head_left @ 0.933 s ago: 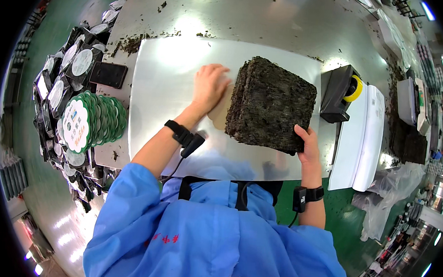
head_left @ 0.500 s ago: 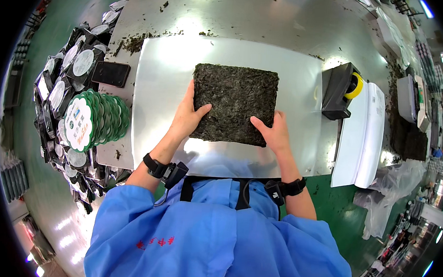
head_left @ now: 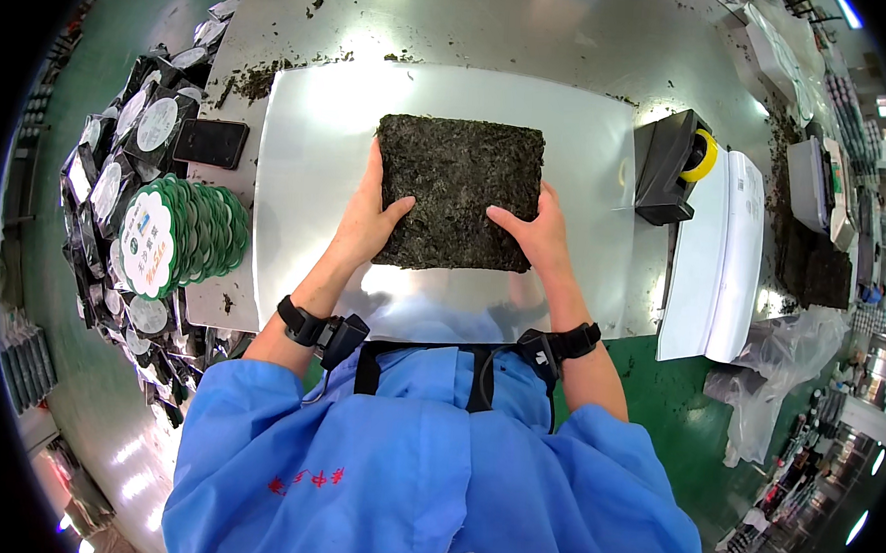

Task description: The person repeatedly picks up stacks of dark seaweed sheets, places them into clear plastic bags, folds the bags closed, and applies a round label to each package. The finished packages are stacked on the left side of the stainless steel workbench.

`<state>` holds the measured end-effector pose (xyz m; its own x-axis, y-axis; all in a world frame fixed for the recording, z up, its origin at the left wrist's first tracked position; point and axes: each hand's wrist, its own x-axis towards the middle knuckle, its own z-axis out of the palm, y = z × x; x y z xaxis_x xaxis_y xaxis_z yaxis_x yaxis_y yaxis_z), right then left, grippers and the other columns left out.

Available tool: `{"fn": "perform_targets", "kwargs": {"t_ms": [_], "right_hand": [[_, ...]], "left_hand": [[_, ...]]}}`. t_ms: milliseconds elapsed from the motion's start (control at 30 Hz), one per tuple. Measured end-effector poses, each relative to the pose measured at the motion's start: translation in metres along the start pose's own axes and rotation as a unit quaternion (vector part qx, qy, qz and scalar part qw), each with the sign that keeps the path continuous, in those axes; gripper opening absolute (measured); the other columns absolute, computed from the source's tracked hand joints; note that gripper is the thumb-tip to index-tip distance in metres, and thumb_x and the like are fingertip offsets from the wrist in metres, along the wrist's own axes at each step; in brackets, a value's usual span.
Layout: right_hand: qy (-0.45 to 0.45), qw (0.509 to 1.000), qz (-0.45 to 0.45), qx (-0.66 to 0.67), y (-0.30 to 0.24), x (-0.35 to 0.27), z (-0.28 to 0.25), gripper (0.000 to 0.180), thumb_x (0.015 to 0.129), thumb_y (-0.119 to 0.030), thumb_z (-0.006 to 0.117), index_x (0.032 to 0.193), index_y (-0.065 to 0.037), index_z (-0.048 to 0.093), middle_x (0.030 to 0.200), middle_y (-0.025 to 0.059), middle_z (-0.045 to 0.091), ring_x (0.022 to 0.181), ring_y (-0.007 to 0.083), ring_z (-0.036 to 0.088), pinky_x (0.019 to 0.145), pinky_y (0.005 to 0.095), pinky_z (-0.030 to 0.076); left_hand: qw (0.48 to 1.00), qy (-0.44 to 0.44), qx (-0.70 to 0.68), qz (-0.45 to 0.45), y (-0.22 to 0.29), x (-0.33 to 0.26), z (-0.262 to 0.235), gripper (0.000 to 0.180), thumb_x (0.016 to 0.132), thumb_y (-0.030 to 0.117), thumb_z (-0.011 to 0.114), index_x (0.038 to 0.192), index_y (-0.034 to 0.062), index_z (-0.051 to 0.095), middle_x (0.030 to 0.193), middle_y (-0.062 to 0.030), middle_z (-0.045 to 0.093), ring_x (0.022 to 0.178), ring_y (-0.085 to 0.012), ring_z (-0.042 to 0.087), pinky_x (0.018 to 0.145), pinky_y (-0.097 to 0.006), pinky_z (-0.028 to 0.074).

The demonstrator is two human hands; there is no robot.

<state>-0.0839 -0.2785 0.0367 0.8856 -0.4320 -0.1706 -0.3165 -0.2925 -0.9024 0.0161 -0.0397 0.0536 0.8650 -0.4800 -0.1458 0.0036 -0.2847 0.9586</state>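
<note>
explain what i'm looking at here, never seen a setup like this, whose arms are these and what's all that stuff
There's no robot: these are a person's bare hands, seen from a wide fisheye camera worn on the head and looking down, so straight edges bend. Black straps with small devices circle both wrists.

The left hand and right hand hold a dark square of dried seaweed by opposite sides, thumbs on top. Below it is a glossy pale sheet on a metal table.

To the left are a smartphone, scalloped green-edged cards and black packets with round labels; to the right, a black tape dispenser and white paper.
</note>
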Motion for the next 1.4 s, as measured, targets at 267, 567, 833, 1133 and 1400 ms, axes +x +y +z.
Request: {"fn": "perform_targets", "kwargs": {"t_ms": [267, 567, 833, 1133, 1400], "right_hand": [[0.023, 0.994, -0.001, -0.109, -0.015, 0.002, -0.002, 0.073, 0.07, -0.028, 0.085, 0.129, 0.002, 0.053, 0.127, 0.0155, 0.054, 0.11, 0.0235, 0.06, 0.096, 0.0358, 0.048], [0.17, 0.972, 0.03, -0.162, 0.014, -0.093, -0.092, 0.054, 0.084, -0.028, 0.071, 0.124, 0.005, 0.056, 0.129, 0.0233, 0.054, 0.121, 0.0384, 0.051, 0.104, 0.0471, 0.04], [0.188, 0.792, 0.006, -0.581, 0.096, -0.167, -0.086, 0.052, 0.093, -0.035, 0.058, 0.117, 0.01, 0.058, 0.146, 0.0277, 0.037, 0.137, 0.0482, 0.03, 0.112, 0.0596, 0.023], [0.197, 0.828, -0.084, -0.519, 0.097, -0.164, -0.075, 0.036, 0.092, -0.018, 0.059, 0.12, 0.004, 0.06, 0.144, 0.0233, 0.043, 0.134, 0.0441, 0.038, 0.11, 0.0591, 0.026], [0.322, 0.931, -0.017, -0.172, 0.058, -0.132, -0.056, 0.022, 0.086, -0.007, 0.067, 0.105, 0.002, 0.066, 0.121, 0.0146, 0.059, 0.105, 0.0304, 0.058, 0.091, 0.0379, 0.047]], "left_hand": [[0.848, 0.048, 0.459, 0.262, 0.068, 0.006, 0.014, 0.077, 0.087, 0.046, 0.065, 0.149, 0.013, 0.034, 0.152, -0.0262, 0.027, 0.142, -0.0484, 0.017, 0.113, -0.062, 0.016], [0.85, -0.01, 0.455, 0.265, 0.016, 0.02, 0.024, 0.068, 0.086, 0.061, 0.057, 0.142, 0.0238, 0.048, 0.153, -0.0262, 0.026, 0.141, -0.0477, 0.022, 0.114, -0.059, 0.018], [0.853, -0.001, 0.446, 0.27, 0.02, 0.019, 0.025, 0.066, 0.086, 0.058, 0.06, 0.142, 0.0247, 0.049, 0.153, -0.0258, 0.026, 0.141, -0.0476, 0.022, 0.114, -0.058, 0.019], [0.849, -0.002, 0.448, 0.279, 0.019, 0.02, 0.023, 0.066, 0.086, 0.059, 0.059, 0.142, 0.0247, 0.049, 0.153, -0.0255, 0.027, 0.141, -0.047, 0.023, 0.114, -0.058, 0.021], [0.849, 0.002, 0.449, 0.28, 0.018, 0.02, 0.023, 0.066, 0.086, 0.059, 0.06, 0.142, 0.0249, 0.049, 0.153, -0.0251, 0.027, 0.141, -0.047, 0.023, 0.113, -0.058, 0.021]]}}
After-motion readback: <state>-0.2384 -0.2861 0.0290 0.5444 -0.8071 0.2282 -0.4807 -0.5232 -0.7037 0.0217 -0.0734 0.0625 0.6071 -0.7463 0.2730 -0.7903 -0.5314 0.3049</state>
